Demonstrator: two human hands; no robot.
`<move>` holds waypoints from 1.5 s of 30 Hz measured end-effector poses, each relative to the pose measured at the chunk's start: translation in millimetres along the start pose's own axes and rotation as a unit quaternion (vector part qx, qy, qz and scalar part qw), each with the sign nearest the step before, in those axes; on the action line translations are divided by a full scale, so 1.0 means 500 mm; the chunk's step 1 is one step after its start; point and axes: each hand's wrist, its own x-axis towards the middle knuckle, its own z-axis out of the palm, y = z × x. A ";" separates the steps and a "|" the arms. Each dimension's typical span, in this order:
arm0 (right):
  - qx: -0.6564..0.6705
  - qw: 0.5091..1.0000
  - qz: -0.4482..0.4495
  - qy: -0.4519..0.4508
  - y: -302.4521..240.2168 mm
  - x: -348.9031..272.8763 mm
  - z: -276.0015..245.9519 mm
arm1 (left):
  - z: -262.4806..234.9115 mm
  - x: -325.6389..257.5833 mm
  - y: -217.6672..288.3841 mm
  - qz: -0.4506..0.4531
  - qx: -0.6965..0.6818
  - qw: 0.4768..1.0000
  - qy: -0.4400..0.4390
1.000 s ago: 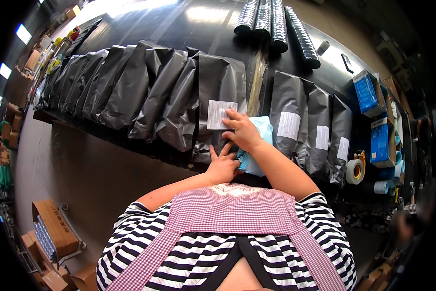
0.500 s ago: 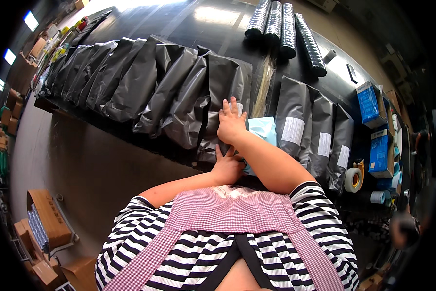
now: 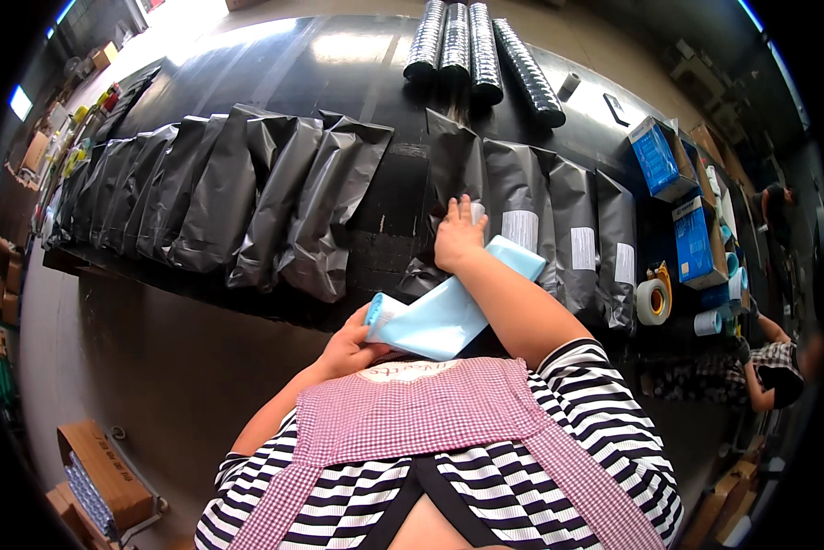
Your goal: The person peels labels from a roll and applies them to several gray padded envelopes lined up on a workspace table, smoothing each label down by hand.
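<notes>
Right hand (image 3: pixel 458 236) spread flat on black bag (image 3: pixel 456 174); left hand (image 3: pixel 349 346) pinches blue sheet (image 3: pixel 448 307) end. Sheet looks light, floppy.

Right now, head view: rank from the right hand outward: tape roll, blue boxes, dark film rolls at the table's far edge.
From the right hand, flat on a black mailer bag:
1. Tape roll, to its right near the table's front edge.
2. Blue boxes, farther right, toward the back.
3. Dark film rolls, straight ahead at the far edge; close to the boxes in distance, so this order is loose.
</notes>
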 end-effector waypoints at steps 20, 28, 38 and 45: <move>0.300 0.766 -0.466 0.326 -0.098 -0.281 -0.225 | -0.153 -0.019 0.178 -0.092 -0.443 0.892 -0.007; 0.359 0.733 -0.460 0.350 -0.147 -0.274 -0.214 | -0.144 -0.045 0.186 -0.079 -0.306 0.935 0.162; 0.344 0.744 -0.450 0.356 -0.161 -0.264 -0.211 | -0.148 -0.046 0.195 -0.110 -0.235 0.948 0.184; 0.452 0.748 -0.449 0.185 -0.095 -0.219 -0.188 | -0.130 -0.023 0.176 -0.206 -0.237 0.939 0.140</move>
